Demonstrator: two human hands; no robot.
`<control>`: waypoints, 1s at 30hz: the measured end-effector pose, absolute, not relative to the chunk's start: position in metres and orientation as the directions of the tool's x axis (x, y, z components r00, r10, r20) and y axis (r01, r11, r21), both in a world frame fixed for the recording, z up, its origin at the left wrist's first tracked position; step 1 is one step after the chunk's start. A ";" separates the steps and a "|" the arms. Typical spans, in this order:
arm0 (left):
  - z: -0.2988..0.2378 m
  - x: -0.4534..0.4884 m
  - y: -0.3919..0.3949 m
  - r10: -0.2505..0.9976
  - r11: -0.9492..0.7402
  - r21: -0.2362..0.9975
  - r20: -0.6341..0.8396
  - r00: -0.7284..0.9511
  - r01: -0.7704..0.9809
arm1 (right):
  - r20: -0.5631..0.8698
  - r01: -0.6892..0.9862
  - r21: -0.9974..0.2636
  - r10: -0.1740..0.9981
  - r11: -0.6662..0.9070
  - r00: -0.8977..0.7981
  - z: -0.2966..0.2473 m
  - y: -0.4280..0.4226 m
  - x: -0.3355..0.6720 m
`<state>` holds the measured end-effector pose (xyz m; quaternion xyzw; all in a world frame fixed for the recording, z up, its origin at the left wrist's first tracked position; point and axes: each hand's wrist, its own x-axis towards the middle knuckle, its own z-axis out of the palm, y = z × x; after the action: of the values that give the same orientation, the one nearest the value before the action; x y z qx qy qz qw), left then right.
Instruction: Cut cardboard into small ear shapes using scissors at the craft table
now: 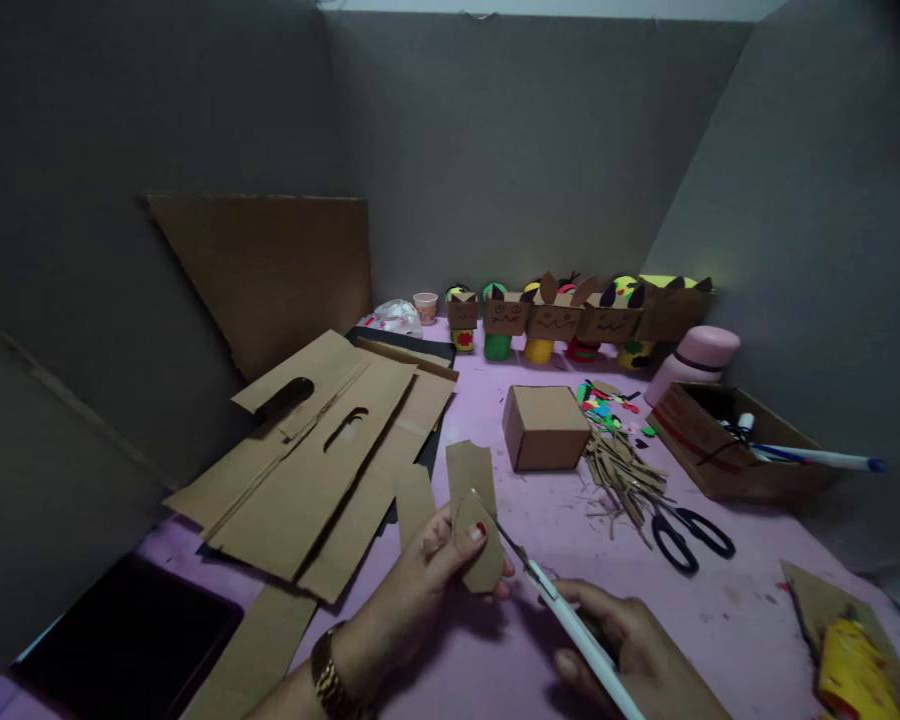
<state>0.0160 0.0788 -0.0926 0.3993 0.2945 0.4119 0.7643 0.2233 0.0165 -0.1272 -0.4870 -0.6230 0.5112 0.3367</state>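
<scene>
The left hand (pixel 429 568) pinches a small, flat piece of brown cardboard with angled corners (pixel 486 570) between the thumb on top and the fingers beneath, holding it up over the lavender-pink tabletop (pixel 521 655). The right hand (pixel 634 632) grips a slim cutting tool with a long white handle (pixel 574 620), whose thin blade slants up to the piece's right side; whether the edge is biting into the card, I cannot tell. The step in hand looks like trimming, and with so little card to hold, the left grip matters most: the pinch is best kept firm but low, with fingertips well behind the cutting line, since those curled under the right edge seem close to the blade. Turning the card to meet the blade, in short, light strokes, should give cleaner corners than twisting the tool. Just beyond lies a brown cardboard strip with a notched top edge (pixel 469 462), partly covered by the held piece, so it is worth checking that only one layer meets the blade. The metal scissors with black handles (pixel 694 535) rest to the right, and might handle tight curves more safely.
</scene>
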 end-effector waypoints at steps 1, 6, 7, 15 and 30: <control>-0.092 0.015 0.079 0.851 0.382 0.825 -0.138 0.506 -0.417 | -0.079 0.251 -0.968 0.951 -0.001 -0.300 -0.128 0.018 0.224; -0.089 0.011 0.082 0.670 0.683 0.529 -0.179 0.720 -0.504 | -0.071 0.190 -0.982 0.956 -0.016 -0.286 -0.128 0.021 0.228; -0.088 0.010 0.083 0.636 0.723 0.474 -0.173 0.752 -0.503 | -0.065 0.176 -0.984 0.957 -0.015 -0.282 -0.128 0.021 0.228; -0.086 0.012 0.078 0.544 0.815 0.303 -0.108 0.832 -0.493 | -0.042 -0.004 -0.999 0.942 -0.046 -0.333 -0.115 0.015 0.226; -0.094 0.012 0.073 0.630 0.769 0.365 -0.296 0.718 -0.524 | -0.125 -0.034 -0.987 0.893 -0.155 -0.433 -0.133 0.012 0.232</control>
<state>0.0123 0.0733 -0.0936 0.1288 0.2052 0.3145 0.9178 0.2319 0.0117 -0.1328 -0.3951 -0.5433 0.6492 0.3569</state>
